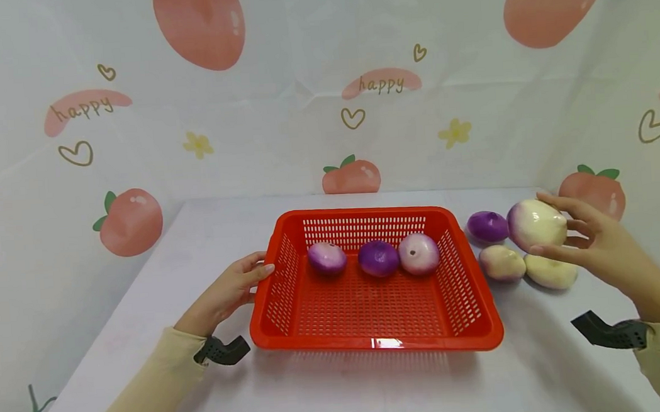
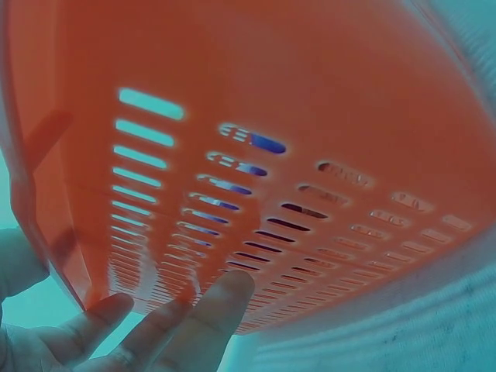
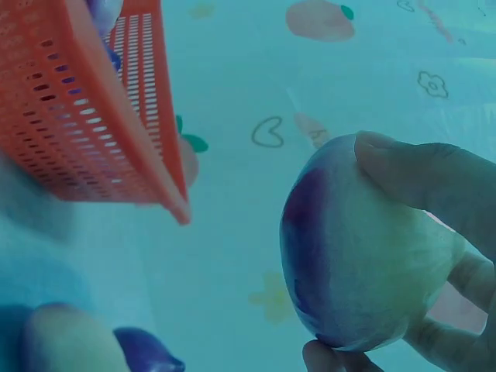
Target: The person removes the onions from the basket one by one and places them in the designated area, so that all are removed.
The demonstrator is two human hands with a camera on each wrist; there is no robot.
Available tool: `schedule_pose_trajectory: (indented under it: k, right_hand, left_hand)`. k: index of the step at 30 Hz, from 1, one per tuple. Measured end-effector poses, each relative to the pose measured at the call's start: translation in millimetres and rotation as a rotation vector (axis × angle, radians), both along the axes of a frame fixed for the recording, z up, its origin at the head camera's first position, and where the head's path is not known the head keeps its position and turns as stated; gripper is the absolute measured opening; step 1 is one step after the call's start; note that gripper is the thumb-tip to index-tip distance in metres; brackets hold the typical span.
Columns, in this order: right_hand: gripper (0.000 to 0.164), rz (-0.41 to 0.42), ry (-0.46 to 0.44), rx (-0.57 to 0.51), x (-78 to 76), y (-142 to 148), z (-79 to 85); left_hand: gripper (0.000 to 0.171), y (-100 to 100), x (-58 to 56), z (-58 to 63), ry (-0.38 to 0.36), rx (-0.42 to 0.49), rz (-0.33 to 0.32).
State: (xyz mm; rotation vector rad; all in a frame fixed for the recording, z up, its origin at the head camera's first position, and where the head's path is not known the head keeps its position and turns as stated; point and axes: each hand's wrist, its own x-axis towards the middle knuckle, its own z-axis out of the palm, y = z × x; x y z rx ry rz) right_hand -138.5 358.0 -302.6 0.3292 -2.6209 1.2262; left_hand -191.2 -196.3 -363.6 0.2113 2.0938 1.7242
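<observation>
A red plastic basket (image 1: 372, 341) with slotted walls stands on the white table. My left hand (image 1: 227, 294) grips its left rim, with the thumb over the edge; fingers (image 2: 213, 318) touch the outer wall in the left wrist view. Inside lie a purple-and-white bulb (image 1: 327, 258), a dark purple bulb (image 1: 378, 258) and a pale pinkish bulb (image 1: 419, 254). At the right, my right hand (image 1: 604, 233) holds a turnip (image 1: 537, 225), white with a purple side, between thumb and fingers, above other bulbs. The turnip (image 3: 372, 248) is large in the right wrist view.
Just right of the basket lie a dark purple bulb (image 1: 487, 227), a cream bulb with a purple tinge (image 1: 502, 263) and a pale yellowish bulb (image 1: 552, 272). Behind the table hangs a white cloth (image 1: 280, 139) printed with fruit, hearts and flowers.
</observation>
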Motion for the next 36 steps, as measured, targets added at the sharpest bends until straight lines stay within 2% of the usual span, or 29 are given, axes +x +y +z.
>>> schedule_pose_trajectory:
  k: [8, 12, 15, 22, 27, 29, 36]
  right_hand:
    - [0.08, -0.014, -0.042, 0.06, 15.5, 15, -22.9]
    - [0.077, -0.042, -0.136, 0.114, 21.8, 17, -37.9]
    - [0.075, -0.013, -0.175, 0.122, 24.4, 14, -50.4]
    - [0.074, 0.076, -0.149, 0.132, 26.1, 6, -78.6]
    - [0.067, 0.114, -0.184, 0.164, 25.4, 4, -88.6]
    - [0.065, 0.135, -0.17, 0.157, 24.8, 4, -91.7]
    - [0.066, 0.153, -0.201, 0.181, 22.3, 5, -97.8]
  left_hand:
    - [0.056, 1, 0.1, -0.6, -0.007, 0.009, -0.003]
    - [0.056, 1, 0.5, -0.1, 0.0, 0.007, -0.004]
    - [0.056, 1, 0.5, 0.5, -0.001, 0.008, -0.002]
    - [0.058, 0, 1.2, 1.8, -0.002, 0.012, -0.01]
    - [0.057, 0, 1.3, 1.7, -0.003, 0.009, -0.006]
    - [0.057, -1, 1.0, 1.4, -0.001, 0.006, -0.005]
    - [0.056, 0, 0.7, 1.1, -0.002, 0.003, 0.003]
